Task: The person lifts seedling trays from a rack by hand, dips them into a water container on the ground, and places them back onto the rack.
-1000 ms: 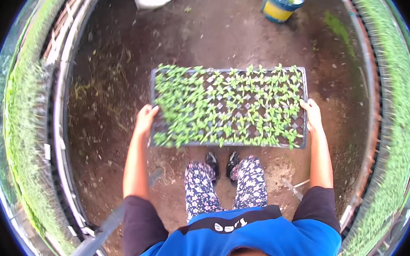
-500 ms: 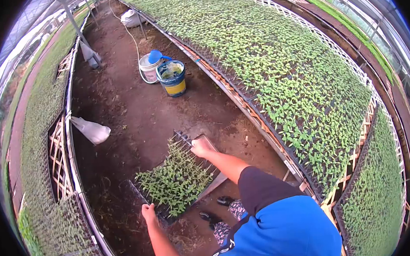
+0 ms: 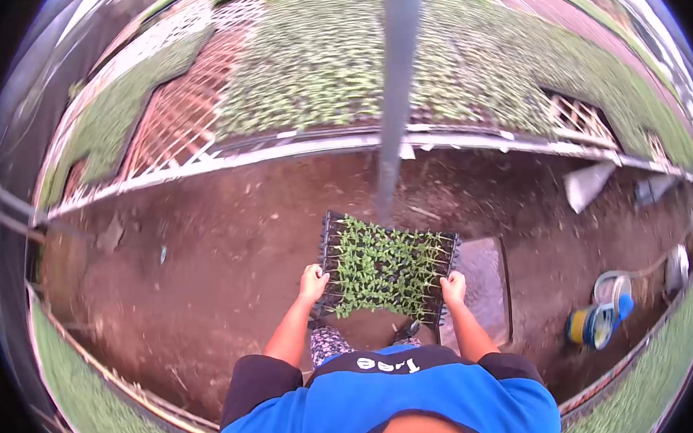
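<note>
A black seedling tray (image 3: 329,237) hangs in front of my body above the dirt floor, filled with small green seedlings (image 3: 385,266). My left hand (image 3: 313,283) is closed on its left edge, fingers curled around the rim. On the opposite edge, my right hand (image 3: 452,288) grips the tray the same way. Below and to the right of the tray, a flat dark rectangular panel (image 3: 490,287) lies on the ground, partly hidden by my right forearm.
A grey post (image 3: 394,79) rises just beyond the tray. Behind it runs a raised bench (image 3: 279,151) covered in seedlings. A blue and yellow bucket (image 3: 579,327), a white bucket (image 3: 607,286) and a blue dipper (image 3: 624,306) stand at right. A white bag (image 3: 588,186) hangs from the bench.
My view has turned left toward the other bench. The tray has come round with both hands still gripping its edges, away from the flat panel that it was over.
</note>
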`<state>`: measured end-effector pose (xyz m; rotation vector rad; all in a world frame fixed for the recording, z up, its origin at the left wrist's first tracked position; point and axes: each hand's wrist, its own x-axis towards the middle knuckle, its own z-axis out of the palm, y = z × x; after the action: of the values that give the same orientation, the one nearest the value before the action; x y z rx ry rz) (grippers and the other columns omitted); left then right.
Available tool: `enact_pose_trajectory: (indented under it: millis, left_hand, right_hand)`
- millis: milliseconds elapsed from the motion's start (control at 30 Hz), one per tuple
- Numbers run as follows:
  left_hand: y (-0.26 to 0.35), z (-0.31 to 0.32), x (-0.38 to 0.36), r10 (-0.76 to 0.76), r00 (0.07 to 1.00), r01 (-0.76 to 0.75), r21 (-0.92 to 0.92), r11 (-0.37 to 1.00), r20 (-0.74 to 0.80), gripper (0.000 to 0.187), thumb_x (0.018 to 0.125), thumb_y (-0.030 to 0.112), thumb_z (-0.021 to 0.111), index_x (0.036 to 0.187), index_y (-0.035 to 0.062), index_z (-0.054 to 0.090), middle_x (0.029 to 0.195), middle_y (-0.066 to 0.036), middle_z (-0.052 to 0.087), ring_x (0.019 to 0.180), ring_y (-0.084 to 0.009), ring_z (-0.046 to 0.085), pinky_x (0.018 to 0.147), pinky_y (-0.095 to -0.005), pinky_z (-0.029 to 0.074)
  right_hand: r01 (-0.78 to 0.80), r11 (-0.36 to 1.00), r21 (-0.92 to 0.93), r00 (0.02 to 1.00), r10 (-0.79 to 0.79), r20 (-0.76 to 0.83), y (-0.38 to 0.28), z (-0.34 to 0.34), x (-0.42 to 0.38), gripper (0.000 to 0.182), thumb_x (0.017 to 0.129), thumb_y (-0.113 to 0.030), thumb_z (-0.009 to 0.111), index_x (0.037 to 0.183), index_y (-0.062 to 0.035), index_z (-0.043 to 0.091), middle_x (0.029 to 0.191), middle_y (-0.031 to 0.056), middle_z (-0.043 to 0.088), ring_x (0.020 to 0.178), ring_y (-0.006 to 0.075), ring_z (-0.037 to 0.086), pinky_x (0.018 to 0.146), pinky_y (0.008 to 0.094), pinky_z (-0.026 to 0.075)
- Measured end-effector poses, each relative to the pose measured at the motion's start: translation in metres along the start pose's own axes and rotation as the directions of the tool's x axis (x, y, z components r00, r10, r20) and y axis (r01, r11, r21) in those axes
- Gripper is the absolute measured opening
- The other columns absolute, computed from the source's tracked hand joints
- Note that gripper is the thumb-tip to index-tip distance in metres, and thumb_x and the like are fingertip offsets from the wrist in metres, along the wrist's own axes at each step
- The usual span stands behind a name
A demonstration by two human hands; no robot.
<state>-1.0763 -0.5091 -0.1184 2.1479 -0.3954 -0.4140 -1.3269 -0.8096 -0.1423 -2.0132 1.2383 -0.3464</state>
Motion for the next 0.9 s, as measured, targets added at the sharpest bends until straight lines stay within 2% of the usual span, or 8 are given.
enact_pose_trajectory:
  millis: [100, 233, 267, 367, 467, 500, 600, 900]
  left_hand:
    - [-0.067, -0.111, -0.011, -0.151, 0.965, 0.155, 0.003, 0.988, -0.213, 0.027, 0.063, 0.009, 0.063, 0.060, 0.0035, 0.036, 0.070, -0.012, 0.045, 0.071, -0.0258, 0.045, 0.064, -0.0341, 0.038]
    - [-0.146, -0.291, -0.111, -0.372, 0.783, 0.399, -0.057, 0.915, -0.498, 0.026, 0.065, 0.011, 0.062, 0.063, 0.0041, 0.038, 0.071, -0.010, 0.043, 0.066, -0.0221, 0.042, 0.061, -0.0332, 0.037]
    - [-0.174, -0.328, -0.134, -0.453, 0.739, 0.437, -0.157, 0.886, -0.499, 0.026, 0.067, 0.011, 0.062, 0.063, 0.0040, 0.037, 0.070, -0.008, 0.041, 0.064, -0.0198, 0.040, 0.059, -0.0312, 0.036]
    - [-0.205, -0.411, -0.156, -0.497, 0.598, 0.415, -0.287, 0.863, -0.629, 0.026, 0.069, 0.010, 0.061, 0.063, 0.0051, 0.036, 0.068, -0.005, 0.038, 0.061, -0.0151, 0.036, 0.055, -0.0297, 0.033]
    - [-0.177, -0.483, -0.188, -0.611, 0.467, 0.286, -0.545, 0.788, -0.639, 0.024, 0.071, 0.010, 0.058, 0.062, 0.0092, 0.036, 0.059, 0.003, 0.033, 0.054, -0.0083, 0.031, 0.049, -0.0246, 0.028]
    - [-0.191, -0.501, -0.194, -0.571, 0.486, 0.169, -0.570, 0.804, -0.661, 0.024, 0.072, 0.010, 0.057, 0.061, 0.0121, 0.036, 0.056, 0.006, 0.029, 0.050, -0.0052, 0.027, 0.046, -0.0217, 0.023]
    - [-0.188, -0.540, -0.180, -0.616, 0.480, 0.089, -0.664, 0.742, -0.625, 0.024, 0.074, 0.009, 0.056, 0.061, 0.0121, 0.035, 0.058, 0.006, 0.030, 0.052, -0.0048, 0.026, 0.045, -0.0222, 0.020]
    - [-0.103, -0.599, 0.007, -0.493, 0.645, -0.247, -0.770, 0.588, -0.584, 0.019, 0.075, 0.007, 0.057, 0.065, 0.0097, 0.042, 0.063, 0.003, 0.043, 0.055, -0.0064, 0.039, 0.050, -0.0217, 0.033]
  right_hand:
    - [0.195, 0.981, -0.007, 0.959, -0.189, 0.209, -0.120, 0.104, 0.000, 0.022, 0.061, -0.014, 0.059, 0.058, -0.0038, 0.041, 0.079, 0.0145, 0.051, 0.082, 0.0285, 0.049, 0.073, 0.0345, 0.040]
    - [0.501, 0.850, 0.162, 0.750, -0.520, 0.409, -0.281, 0.250, -0.083, 0.025, 0.063, -0.017, 0.059, 0.060, -0.0030, 0.039, 0.074, 0.0151, 0.051, 0.076, 0.0310, 0.050, 0.068, 0.0374, 0.040]
    - [0.446, 0.879, 0.172, 0.699, -0.462, 0.546, -0.329, 0.270, -0.108, 0.025, 0.064, -0.018, 0.060, 0.061, -0.0024, 0.040, 0.069, 0.0162, 0.050, 0.070, 0.0315, 0.050, 0.063, 0.0377, 0.041]
    - [0.519, 0.759, 0.393, 0.593, -0.651, 0.474, -0.436, 0.339, -0.141, 0.025, 0.066, -0.018, 0.060, 0.066, -0.0010, 0.042, 0.070, 0.0158, 0.052, 0.071, 0.0313, 0.052, 0.064, 0.0369, 0.041]
    - [0.457, 0.765, 0.454, 0.511, -0.644, 0.570, -0.537, 0.367, -0.178, 0.025, 0.067, -0.019, 0.060, 0.067, -0.0021, 0.042, 0.064, 0.0136, 0.050, 0.063, 0.0248, 0.051, 0.061, 0.0345, 0.041]
    - [0.533, 0.709, 0.462, 0.465, -0.701, 0.540, -0.572, 0.368, -0.186, 0.024, 0.067, -0.019, 0.060, 0.067, -0.0025, 0.043, 0.061, 0.0129, 0.049, 0.058, 0.0215, 0.048, 0.057, 0.0338, 0.040]
    - [0.646, 0.665, 0.376, 0.413, -0.718, 0.561, -0.658, 0.372, -0.185, 0.023, 0.065, -0.020, 0.061, 0.066, -0.0031, 0.045, 0.060, 0.0131, 0.051, 0.059, 0.0221, 0.052, 0.057, 0.0350, 0.041]
    - [0.923, 0.330, 0.198, 0.233, -0.889, 0.395, -0.881, 0.365, -0.082, 0.024, 0.062, -0.022, 0.062, 0.070, -0.0028, 0.049, 0.068, 0.0150, 0.056, 0.068, 0.0296, 0.055, 0.063, 0.0366, 0.042]
